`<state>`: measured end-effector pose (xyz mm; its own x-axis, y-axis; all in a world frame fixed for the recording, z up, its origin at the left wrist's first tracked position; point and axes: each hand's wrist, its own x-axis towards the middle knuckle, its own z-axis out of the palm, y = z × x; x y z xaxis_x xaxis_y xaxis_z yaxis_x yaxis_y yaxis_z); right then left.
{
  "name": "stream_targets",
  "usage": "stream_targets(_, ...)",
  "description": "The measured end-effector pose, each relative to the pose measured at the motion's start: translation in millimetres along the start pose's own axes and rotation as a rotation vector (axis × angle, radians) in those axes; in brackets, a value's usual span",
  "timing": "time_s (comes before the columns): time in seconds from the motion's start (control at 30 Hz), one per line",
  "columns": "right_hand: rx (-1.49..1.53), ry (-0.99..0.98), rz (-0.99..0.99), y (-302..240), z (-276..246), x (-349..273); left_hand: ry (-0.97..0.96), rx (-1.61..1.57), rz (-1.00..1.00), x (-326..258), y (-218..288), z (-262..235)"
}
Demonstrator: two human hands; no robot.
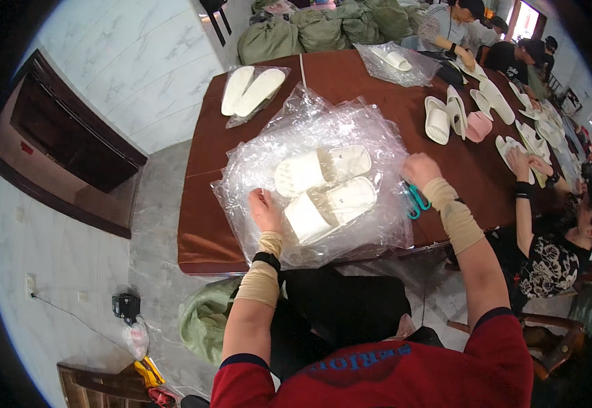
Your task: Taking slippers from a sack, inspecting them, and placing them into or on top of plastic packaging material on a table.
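Observation:
A pair of white slippers lies side by side on a heap of clear plastic bags in front of me; whether they are inside the top bag I cannot tell. At the heap's left part, beside the slippers, my left hand has its fingers curled in; what they pinch is hidden. My right hand is closed at the heap's right edge, on the plastic film. Just below it lie teal-handled scissors, partly next to the film.
A bagged white pair lies at the table's far left, another bagged slipper at the back. Loose white slippers and a pink one spread rightward. A co-worker's hands handle slippers at right. Green sacks stand behind the brown table.

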<state>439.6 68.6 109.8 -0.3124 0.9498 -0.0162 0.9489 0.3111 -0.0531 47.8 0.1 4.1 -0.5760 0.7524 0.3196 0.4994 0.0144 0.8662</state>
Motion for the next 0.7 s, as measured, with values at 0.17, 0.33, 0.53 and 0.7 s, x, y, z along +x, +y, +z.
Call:
stream_targets(0.17, 1.105, 0.045, -0.03, -7.5, -4.6, -3.5, 0.112, 0.031, 0.232, -9.2, 34.8, 0.6)
stream_targets(0.33, 1.787, 0.057, 0.26, -17.6, 25.5, -8.0, -0.005, 0.028, 0.314, -12.1, 35.6, -5.7)
stream_targets(0.53, 1.374, 0.56, -0.005, -32.9, -13.0, -34.3, 0.0, 0.291, 0.365, -17.1, 29.9, -2.3)
stream_targets(0.7, 0.469, 0.069, -0.283, -50.1, -41.0, -47.2, 0.003, 0.351, 0.297, -12.9, 26.0, -1.5)
